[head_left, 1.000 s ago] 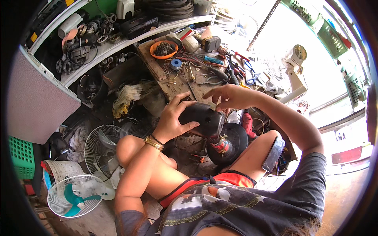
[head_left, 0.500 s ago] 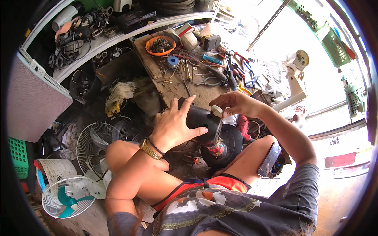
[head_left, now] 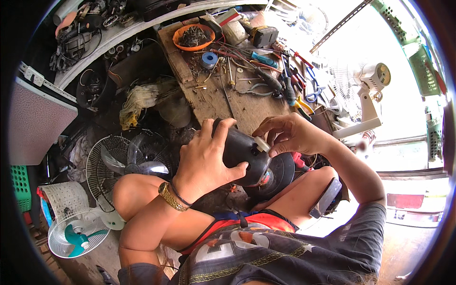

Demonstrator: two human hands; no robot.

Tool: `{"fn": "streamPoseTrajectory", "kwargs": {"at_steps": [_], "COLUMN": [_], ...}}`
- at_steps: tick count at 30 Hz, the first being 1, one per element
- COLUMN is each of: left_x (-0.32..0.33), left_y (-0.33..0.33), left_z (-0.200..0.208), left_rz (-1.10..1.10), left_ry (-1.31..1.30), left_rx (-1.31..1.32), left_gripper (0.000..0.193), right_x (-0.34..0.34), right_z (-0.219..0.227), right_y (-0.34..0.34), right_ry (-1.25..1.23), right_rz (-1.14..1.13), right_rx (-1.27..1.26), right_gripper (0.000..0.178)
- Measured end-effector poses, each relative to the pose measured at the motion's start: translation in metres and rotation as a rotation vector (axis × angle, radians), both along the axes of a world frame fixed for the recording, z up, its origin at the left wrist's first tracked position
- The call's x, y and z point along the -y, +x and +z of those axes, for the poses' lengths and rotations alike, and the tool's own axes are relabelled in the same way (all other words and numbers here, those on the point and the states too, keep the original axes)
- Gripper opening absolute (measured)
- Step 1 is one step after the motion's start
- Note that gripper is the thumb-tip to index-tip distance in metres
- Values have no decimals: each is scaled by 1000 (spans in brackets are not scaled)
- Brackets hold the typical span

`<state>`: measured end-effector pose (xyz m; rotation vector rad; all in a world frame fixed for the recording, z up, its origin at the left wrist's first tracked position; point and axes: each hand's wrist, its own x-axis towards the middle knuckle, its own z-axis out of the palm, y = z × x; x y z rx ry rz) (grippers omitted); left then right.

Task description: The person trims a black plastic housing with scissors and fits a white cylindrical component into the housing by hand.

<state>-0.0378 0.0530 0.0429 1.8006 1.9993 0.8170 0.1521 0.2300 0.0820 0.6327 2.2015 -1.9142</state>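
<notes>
My left hand [head_left: 205, 159] grips a black rounded plastic housing [head_left: 243, 149], which looks like a fan's motor cover, with thumb and fingers spread around it. Over the housing's right end, my right hand [head_left: 290, 135] pinches a small off-white round knob [head_left: 261, 144] between thumb and fingers. The knob sits at a dark hole in the housing; whether it is seated there I cannot tell. Beneath the housing stands a round black base [head_left: 278, 175], partly covered by it and by my hands.
Ahead is a wooden bench [head_left: 209, 102] with an orange bowl [head_left: 194, 37] of small metal parts, a blue spool [head_left: 209, 60], pliers [head_left: 266, 90] and screwdrivers. A caged fan [head_left: 128, 161] and a teal-bladed fan [head_left: 78, 237] lie left. A phone [head_left: 326, 198] rests on my right thigh.
The view has shifted a little, so the bench appears larger. Between my right fingers the knob has turned and shows more of its edge. My left hand keeps its hold on the housing.
</notes>
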Motion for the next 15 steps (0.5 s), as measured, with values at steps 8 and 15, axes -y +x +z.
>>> {"fn": "streamPoseTrajectory", "kwargs": {"at_steps": [8, 15], "left_x": [-2, -1], "left_y": [-2, -4], "left_z": [1, 0], "left_rz": [4, -14], "left_ry": [-31, 17], "left_rx": [31, 3], "left_gripper": [74, 72], "right_x": [0, 9], "right_z": [7, 23], "right_y": [-10, -26], "right_ry": [173, 460], "right_rz": [52, 219], "right_rx": [16, -53], "right_gripper": [45, 37]}}
